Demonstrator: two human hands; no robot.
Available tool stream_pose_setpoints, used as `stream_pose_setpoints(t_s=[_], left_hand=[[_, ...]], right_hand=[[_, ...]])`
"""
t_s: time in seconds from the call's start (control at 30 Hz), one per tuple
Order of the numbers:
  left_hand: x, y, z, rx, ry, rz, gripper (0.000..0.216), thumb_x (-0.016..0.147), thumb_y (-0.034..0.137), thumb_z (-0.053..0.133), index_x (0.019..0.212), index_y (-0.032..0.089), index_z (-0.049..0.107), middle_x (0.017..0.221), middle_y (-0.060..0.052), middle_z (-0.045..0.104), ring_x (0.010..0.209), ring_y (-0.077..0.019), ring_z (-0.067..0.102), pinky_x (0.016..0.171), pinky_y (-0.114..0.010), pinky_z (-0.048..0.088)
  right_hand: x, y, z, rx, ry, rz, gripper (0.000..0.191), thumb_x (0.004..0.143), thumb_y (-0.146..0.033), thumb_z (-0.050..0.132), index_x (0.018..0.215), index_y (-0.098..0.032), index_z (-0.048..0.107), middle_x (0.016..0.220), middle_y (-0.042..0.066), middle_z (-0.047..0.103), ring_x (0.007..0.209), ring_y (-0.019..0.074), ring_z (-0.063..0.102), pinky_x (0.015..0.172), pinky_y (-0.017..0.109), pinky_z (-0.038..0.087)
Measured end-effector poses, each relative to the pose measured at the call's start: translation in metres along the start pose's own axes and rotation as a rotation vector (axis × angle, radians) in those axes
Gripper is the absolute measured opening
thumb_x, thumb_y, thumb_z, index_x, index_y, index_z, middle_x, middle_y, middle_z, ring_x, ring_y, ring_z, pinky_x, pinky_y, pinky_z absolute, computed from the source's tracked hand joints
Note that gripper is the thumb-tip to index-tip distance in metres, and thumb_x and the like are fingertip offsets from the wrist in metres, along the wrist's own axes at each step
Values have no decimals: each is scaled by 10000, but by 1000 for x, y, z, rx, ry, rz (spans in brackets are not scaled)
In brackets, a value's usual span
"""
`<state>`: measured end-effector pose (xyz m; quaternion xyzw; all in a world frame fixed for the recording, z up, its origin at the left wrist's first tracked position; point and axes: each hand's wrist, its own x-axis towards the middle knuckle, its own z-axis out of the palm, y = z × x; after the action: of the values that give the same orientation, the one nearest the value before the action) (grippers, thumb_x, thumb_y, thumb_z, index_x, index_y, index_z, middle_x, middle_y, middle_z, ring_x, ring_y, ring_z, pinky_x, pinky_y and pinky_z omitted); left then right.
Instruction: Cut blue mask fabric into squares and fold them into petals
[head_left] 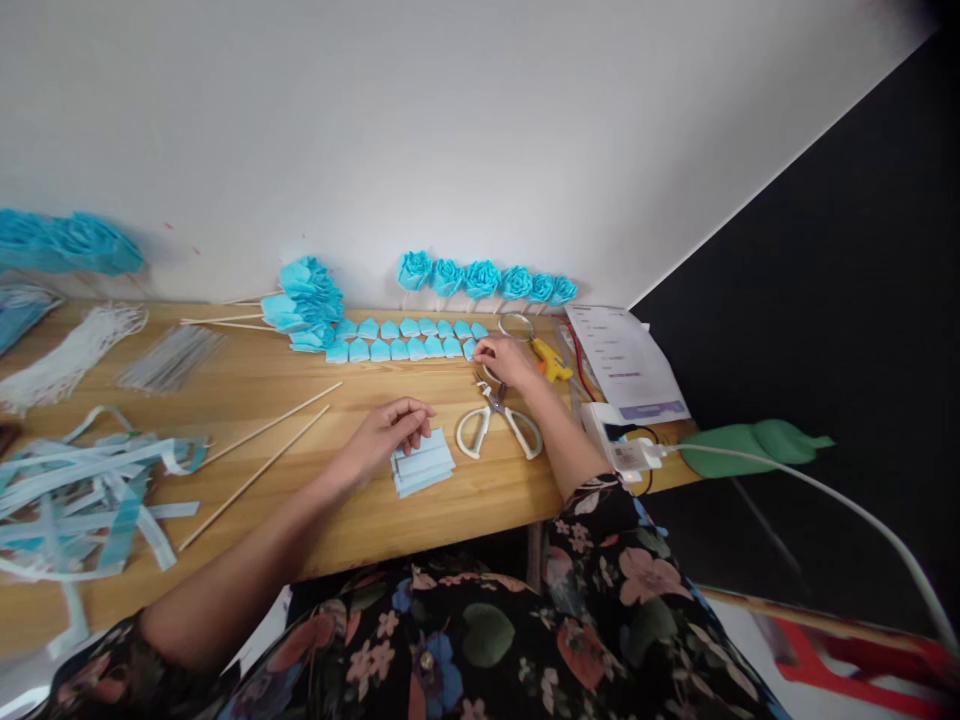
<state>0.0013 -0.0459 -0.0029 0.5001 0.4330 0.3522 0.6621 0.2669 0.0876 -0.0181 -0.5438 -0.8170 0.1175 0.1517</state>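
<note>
while the left hand (397,428), its fingers loosely curled, is over the stack of pale blue, rectangular sheet pieces (424,470) just left of the white-handled metal scissors (496,402), the right hand (510,362) is just beyond the scissors, its fingertips bunched at the right end of two rows of small, bright blue, petal-shaped pieces (416,349); i cannot tell whether either hand pinches anything. six bright blue, ruffled roses (481,279) stand farther beyond the scissors.
</note>
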Motion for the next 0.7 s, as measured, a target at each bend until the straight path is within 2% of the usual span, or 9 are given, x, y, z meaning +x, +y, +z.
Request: stream_pose_setpoints(t_s=[0.27, 0.4, 0.57, 0.63, 0.7], left_hand=[[1, -1, 0, 34, -8, -15, 351, 800, 470, 620, 915, 138, 625, 751, -17, 623, 602, -105, 521, 563, -246, 421], [1, 0, 0, 36, -17, -20, 360, 790, 479, 623, 906, 138, 619, 745, -15, 623, 595, -104, 521, 558, -247, 420], [1, 0, -1, 43, -20, -14, 372, 784, 489, 627, 908, 138, 619, 748, -15, 626, 590, -103, 521, 560, -250, 425], [1, 0, -1, 44, -22, -13, 373, 785, 487, 629, 913, 137, 621, 747, -17, 627, 584, -103, 520, 553, -250, 422], [1, -1, 0, 47, -23, -7, 370, 787, 486, 633, 913, 137, 624, 747, -18, 628, 579, -103, 520, 549, -251, 423]], right_hand=[[8, 1, 0, -5, -6, -28, 105, 860, -135, 642, 830, -187, 728, 913, 46, 734, 827, 166, 629, 761, 254, 424], [8, 1, 2, -1, 28, -12, 99, 866, -164, 645, 895, -187, 737, 965, 63, 740, 891, 188, 647, 797, 271, 447], [-4, 4, -18, 36, 140, 61, 285, 929, -258, 581, 1181, -177, 684, 1093, 88, 736, 920, 195, 668, 837, 301, 487], [-15, 7, -28, 62, 197, 96, 271, 936, -241, 550, 1154, -180, 700, 1087, 82, 745, 906, 195, 678, 838, 308, 501], [-28, 10, -35, 54, 198, 109, 257, 938, -214, 529, 1110, -183, 719, 1085, 79, 754, 919, 202, 686, 854, 320, 508]])
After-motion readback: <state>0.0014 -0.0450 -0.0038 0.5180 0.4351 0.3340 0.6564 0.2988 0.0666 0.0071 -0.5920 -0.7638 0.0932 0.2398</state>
